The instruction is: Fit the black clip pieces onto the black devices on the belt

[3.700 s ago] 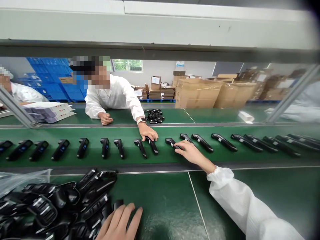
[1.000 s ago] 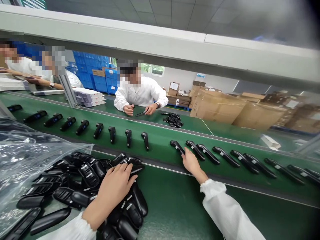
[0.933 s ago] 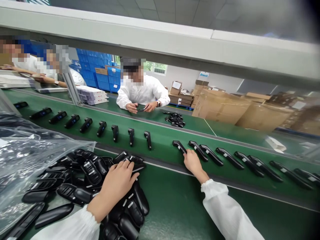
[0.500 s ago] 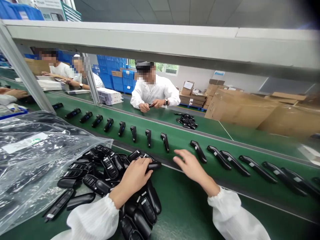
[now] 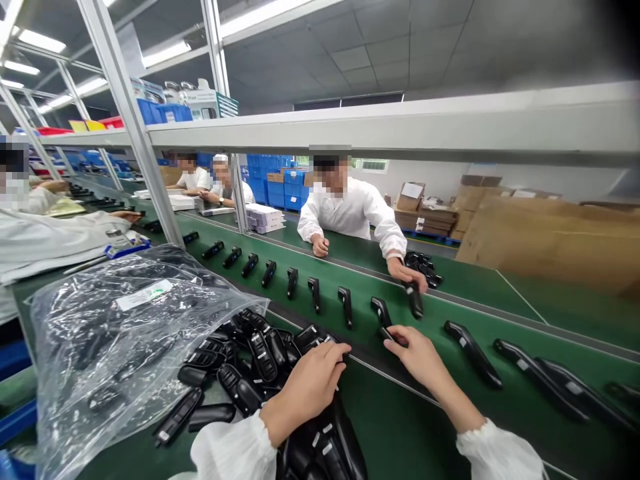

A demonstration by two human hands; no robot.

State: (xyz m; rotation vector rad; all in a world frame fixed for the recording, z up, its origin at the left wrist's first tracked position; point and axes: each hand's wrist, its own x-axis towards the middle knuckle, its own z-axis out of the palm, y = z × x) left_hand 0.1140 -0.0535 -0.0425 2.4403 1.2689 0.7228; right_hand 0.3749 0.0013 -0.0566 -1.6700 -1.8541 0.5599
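My left hand [image 5: 313, 383] rests over a pile of black plastic shells [image 5: 263, 357], its fingers curled around one shell that is mostly hidden beneath them. My right hand [image 5: 417, 357] is at the near side of the green belt [image 5: 465, 310]. Its thumb and fingers pinch the near end of a black angled handheld device [image 5: 380, 310]. More such devices [image 5: 345, 307] lie spaced in a row along the belt, several with small pale labels. Across the belt, a co-worker's hand [image 5: 407, 275] grips another black device [image 5: 414, 300].
A large clear plastic bag [image 5: 130, 347] lies left of the pile. A white shelf beam [image 5: 350, 137] spans overhead, with a metal post [image 5: 135, 133] at left. Another black heap [image 5: 424, 267] sits on the far bench. Brown cartons [image 5: 550, 240] stand behind.
My view has swung left and up. My right hand's open fingers have closed on a device. The co-worker opposite has stretched one arm to the belt with a device in hand.
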